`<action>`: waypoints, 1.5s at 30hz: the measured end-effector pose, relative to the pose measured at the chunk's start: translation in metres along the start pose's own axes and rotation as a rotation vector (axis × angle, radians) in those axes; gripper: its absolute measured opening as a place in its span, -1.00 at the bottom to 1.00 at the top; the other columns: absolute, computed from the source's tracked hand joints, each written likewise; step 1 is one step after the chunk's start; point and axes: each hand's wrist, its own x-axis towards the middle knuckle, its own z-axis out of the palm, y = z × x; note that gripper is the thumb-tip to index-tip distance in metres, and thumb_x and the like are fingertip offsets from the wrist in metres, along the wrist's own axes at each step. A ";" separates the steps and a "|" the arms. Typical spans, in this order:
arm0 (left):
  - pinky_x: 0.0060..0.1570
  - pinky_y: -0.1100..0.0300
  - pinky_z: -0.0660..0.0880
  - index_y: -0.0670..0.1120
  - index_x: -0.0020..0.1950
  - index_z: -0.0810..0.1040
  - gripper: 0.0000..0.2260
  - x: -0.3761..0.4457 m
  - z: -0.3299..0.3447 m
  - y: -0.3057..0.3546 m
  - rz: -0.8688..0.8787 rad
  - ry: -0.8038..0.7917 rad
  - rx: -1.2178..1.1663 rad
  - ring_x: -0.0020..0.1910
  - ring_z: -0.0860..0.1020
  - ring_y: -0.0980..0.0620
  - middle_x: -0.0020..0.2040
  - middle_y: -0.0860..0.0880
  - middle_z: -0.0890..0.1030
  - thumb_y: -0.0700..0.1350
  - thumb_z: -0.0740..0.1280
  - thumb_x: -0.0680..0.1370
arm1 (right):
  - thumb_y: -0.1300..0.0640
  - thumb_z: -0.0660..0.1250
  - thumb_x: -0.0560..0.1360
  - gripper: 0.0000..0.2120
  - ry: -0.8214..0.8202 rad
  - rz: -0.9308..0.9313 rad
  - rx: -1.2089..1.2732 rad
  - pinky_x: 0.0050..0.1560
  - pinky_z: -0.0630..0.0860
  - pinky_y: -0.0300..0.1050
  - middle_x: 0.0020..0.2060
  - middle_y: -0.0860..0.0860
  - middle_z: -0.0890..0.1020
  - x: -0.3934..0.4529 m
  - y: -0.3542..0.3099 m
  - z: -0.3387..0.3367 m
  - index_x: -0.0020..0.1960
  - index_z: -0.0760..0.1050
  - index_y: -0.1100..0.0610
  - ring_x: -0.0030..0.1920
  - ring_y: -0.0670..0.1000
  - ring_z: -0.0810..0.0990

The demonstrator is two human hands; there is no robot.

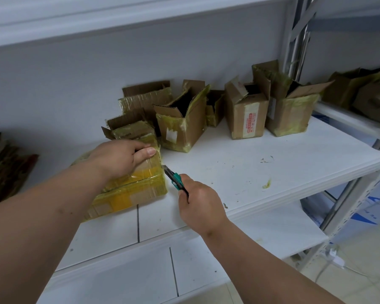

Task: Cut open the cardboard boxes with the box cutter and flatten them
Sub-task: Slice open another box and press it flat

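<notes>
— Brown cardboard, wrapped in yellowish tape: that is the box [130,183] being worked on. Where does it sit?

— On the white shelf [272,172], toward its front edge and left of the middle, lying on its side.

— And the hands?

— The left hand [121,156] lies over the top of the box, fingers curled over its far edge and the thumb pressed flat against the near face. The right hand [200,202] is clenched round the handle of the box cutter [174,179], which has a green and black body.

— Where is the blade?

— Its tip touches the right-hand edge of the box, just below the left thumb. Whether it has gone into the cardboard I cannot tell.

— What else is on the shelf?

— Behind the box, another taped box [132,128] stands touching it, flaps up. Further back, along the rear edge against the wall, is a row of opened boxes [246,110] with their flaps raised, some with white labels. At the left edge lies a stack of flattened cardboard [7,165].

— Anything beyond the shelf?

— More boxes [364,93] on a neighbouring shelf past the right edge, behind a metal post [301,40]. A lower shelf [272,233] shows under the front edge, and a white cable [336,257] lies on the tiled floor at the lower right.
</notes>
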 end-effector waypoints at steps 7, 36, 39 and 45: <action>0.06 0.09 0.42 0.17 0.38 0.47 -0.34 0.009 -0.002 -0.006 -0.021 -0.027 0.005 0.29 0.48 -0.10 0.32 -0.01 0.55 0.42 -0.10 0.46 | 0.12 0.14 0.62 -0.61 -0.069 0.018 -0.052 -0.22 0.27 -0.18 -0.07 0.06 0.61 -0.007 0.003 -0.006 0.43 0.36 0.05 -0.18 0.05 0.47; 0.27 0.01 0.43 0.10 0.50 0.33 -0.30 0.028 0.006 0.026 -0.118 -0.139 0.036 0.36 0.42 -0.13 0.44 -0.06 0.44 0.47 0.03 0.48 | 0.16 0.11 0.62 -0.75 -0.319 0.460 0.188 -0.13 0.39 -0.11 -0.06 0.05 0.57 0.019 0.008 -0.009 0.27 0.41 0.11 -0.09 0.07 0.50; 0.23 0.15 0.39 0.13 0.55 0.21 -0.26 0.020 0.002 0.012 -0.062 -0.276 -0.059 0.35 0.43 -0.03 0.44 0.03 0.42 0.37 0.30 0.44 | 0.16 0.13 0.60 -0.81 -0.350 0.603 0.339 -0.01 0.56 0.00 -0.10 0.09 0.61 0.026 0.010 -0.009 0.15 0.44 0.17 -0.11 0.13 0.60; 0.37 0.00 0.32 0.28 0.54 0.11 -0.14 -0.009 0.019 -0.022 -0.097 -0.275 -0.214 0.45 0.33 -0.05 0.55 0.08 0.24 0.60 0.10 0.30 | 0.25 0.15 0.64 -0.59 -0.254 0.831 0.944 -0.32 0.59 -0.09 -0.22 0.16 0.54 0.026 0.002 -0.010 0.42 0.25 -0.06 -0.34 0.09 0.51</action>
